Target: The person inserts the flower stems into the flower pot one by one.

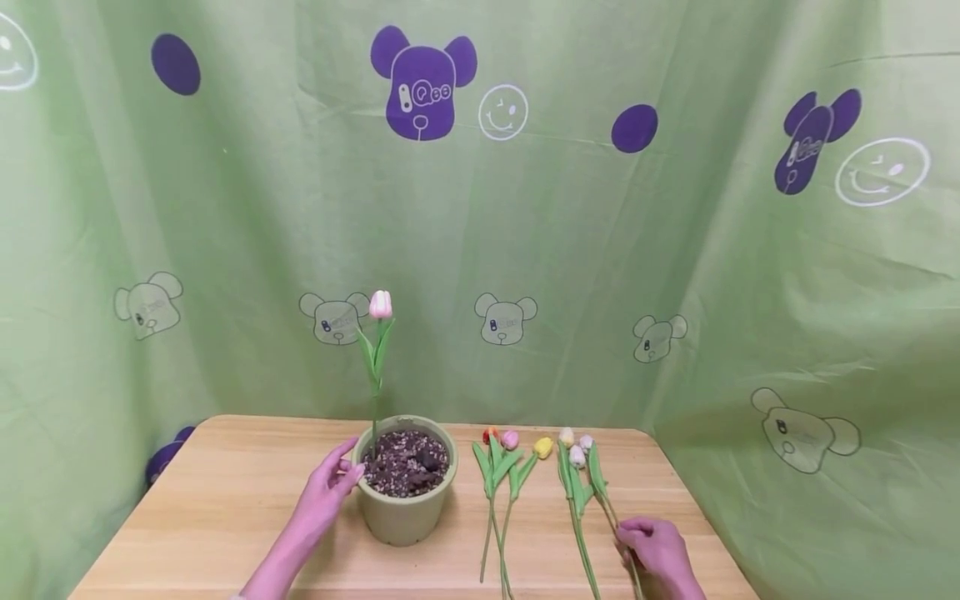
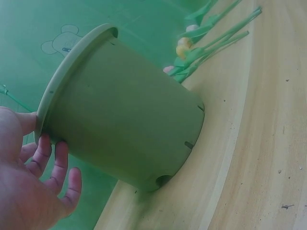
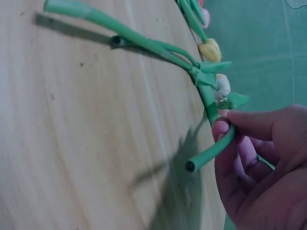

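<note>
A green flowerpot (image 1: 401, 521) holds dark soil (image 1: 411, 482), with one pink-and-white artificial tulip (image 1: 380, 305) upright at its left side. My left hand (image 1: 327, 483) grips the pot's rim from the left; in the left wrist view its fingertips (image 2: 44, 141) touch just under the rim. With thumb and forefinger, my right hand (image 1: 658, 548) pinches the green stem of a pale tulip (image 1: 609, 505) on the table's right side. The cut stem end (image 3: 206, 157) sticks out past the fingers in the right wrist view. Beside it lie a cream tulip (image 1: 566, 437) and a white tulip (image 1: 576, 456).
Between pot and right hand lie a red tulip (image 1: 491, 435), a pink tulip (image 1: 511, 439) and a yellow tulip (image 1: 543, 448), their stems crossing toward the front. The wooden table (image 1: 225, 492) is backed by a green printed curtain (image 1: 570, 250).
</note>
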Demonstrator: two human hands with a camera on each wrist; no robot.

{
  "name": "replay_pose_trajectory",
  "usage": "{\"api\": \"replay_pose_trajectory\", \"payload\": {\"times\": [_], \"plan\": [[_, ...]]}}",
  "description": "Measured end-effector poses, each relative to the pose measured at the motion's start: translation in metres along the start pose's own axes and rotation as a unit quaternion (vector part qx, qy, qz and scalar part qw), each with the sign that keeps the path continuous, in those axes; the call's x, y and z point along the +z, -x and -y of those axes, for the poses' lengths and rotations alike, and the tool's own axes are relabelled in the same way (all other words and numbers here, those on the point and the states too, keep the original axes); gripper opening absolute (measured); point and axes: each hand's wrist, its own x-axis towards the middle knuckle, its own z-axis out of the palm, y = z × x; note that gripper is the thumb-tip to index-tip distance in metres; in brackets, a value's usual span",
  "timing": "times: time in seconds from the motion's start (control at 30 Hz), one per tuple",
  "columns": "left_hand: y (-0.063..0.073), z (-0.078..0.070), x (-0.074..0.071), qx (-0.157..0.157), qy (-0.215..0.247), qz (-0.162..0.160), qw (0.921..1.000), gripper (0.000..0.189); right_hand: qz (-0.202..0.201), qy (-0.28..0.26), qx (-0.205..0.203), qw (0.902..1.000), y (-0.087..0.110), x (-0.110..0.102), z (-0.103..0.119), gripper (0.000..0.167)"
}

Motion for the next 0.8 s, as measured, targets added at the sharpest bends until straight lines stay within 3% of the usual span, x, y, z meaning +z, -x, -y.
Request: {"api": "replay_pose_trajectory", "payload": {"times": [0.37, 0.8], "plan": [[-0.001, 0.0, 0.0, -0.009, -0.003, 0.001, 1.0, 0.06, -0.017, 0.022, -0.016, 0.9995, 0.0, -0.001, 0.012, 0.032], [0.0, 0.0, 0.0, -0.01, 0.002, 0.002, 1.0, 0.06, -0.009, -0.045, -0.007, 0.9989, 0.007, 0.013, 0.035, 0.035]]}}
